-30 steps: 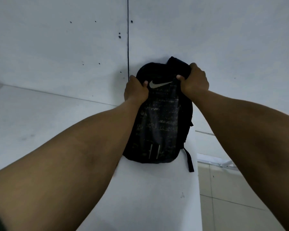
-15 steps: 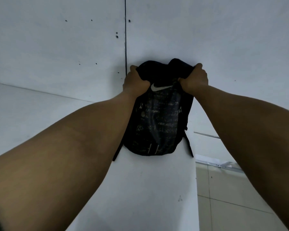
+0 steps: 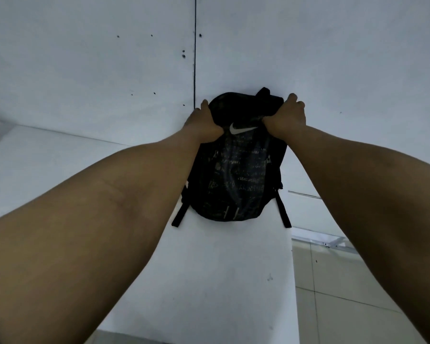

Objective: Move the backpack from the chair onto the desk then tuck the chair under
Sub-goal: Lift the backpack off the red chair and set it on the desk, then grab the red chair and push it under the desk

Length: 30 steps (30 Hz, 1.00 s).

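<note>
A black backpack [image 3: 236, 175] with a white swoosh and pale speckled print lies on the white desk [image 3: 209, 281], its top against the white wall. My left hand [image 3: 202, 124] grips its upper left corner. My right hand [image 3: 287, 117] grips its upper right corner. Two black straps hang from its lower sides onto the desk. The chair is out of view.
The white wall [image 3: 109, 58] with a dark vertical seam rises behind the desk. The desk's right edge drops to a tiled floor [image 3: 345, 294], where a pale metal frame [image 3: 318, 240] lies. More white desk surface stretches to the left.
The backpack has slid farther back on the desk, up against the wall, and both hands have shifted from its front to its top corners.
</note>
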Each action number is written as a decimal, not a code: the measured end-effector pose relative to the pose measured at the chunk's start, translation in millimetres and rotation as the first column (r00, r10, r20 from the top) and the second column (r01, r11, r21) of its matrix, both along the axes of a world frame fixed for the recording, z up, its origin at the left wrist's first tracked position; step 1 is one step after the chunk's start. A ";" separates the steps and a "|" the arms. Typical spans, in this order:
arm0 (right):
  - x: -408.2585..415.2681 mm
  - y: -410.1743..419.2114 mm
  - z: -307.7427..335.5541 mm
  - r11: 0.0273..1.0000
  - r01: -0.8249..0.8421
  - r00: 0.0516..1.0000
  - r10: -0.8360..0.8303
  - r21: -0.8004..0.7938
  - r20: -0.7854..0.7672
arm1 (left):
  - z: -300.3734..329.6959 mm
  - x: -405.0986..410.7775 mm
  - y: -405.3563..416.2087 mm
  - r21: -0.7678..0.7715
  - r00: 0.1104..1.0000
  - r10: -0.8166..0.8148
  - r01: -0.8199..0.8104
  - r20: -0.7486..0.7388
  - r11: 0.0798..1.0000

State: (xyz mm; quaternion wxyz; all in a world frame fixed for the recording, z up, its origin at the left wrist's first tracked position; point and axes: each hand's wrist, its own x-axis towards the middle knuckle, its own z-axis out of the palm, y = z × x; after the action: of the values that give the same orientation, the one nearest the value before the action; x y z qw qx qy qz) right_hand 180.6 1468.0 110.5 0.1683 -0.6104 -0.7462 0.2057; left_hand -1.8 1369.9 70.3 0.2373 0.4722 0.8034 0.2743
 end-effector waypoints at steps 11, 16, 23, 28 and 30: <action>22.0 -100.6 33.0 0.976 -0.217 0.976 0.216 0.012 0.036 | 40.5 21.4 -144.6 -0.024 0.955 0.108 -0.119 -0.275 0.993; 39.9 -173.3 24.4 0.934 -0.351 0.922 0.356 -0.061 0.153 | 33.5 46.6 -228.0 -0.080 0.922 0.138 -0.179 -0.362 0.981; 48.6 -259.8 1.7 0.862 -0.484 0.822 0.507 -0.151 0.259 | 34.9 55.9 -319.0 -0.114 0.902 0.173 -0.235 -0.396 0.965; 33.9 -330.4 -4.9 0.798 -0.582 0.736 0.599 -0.157 0.317 | 35.5 52.0 -399.4 -0.129 0.890 0.208 -0.281 -0.405 0.951; 23.9 -360.5 -7.1 0.779 -0.608 0.712 0.620 -0.153 0.328 | 33.6 49.1 -433.4 -0.142 0.883 0.216 -0.298 -0.416 0.944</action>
State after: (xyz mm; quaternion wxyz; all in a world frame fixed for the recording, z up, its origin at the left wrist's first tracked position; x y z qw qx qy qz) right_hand 204.5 1107.5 103.4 -0.0599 -0.3577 -0.9203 0.1468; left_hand 47.3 936.5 103.9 0.0784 0.3801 0.9138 0.1196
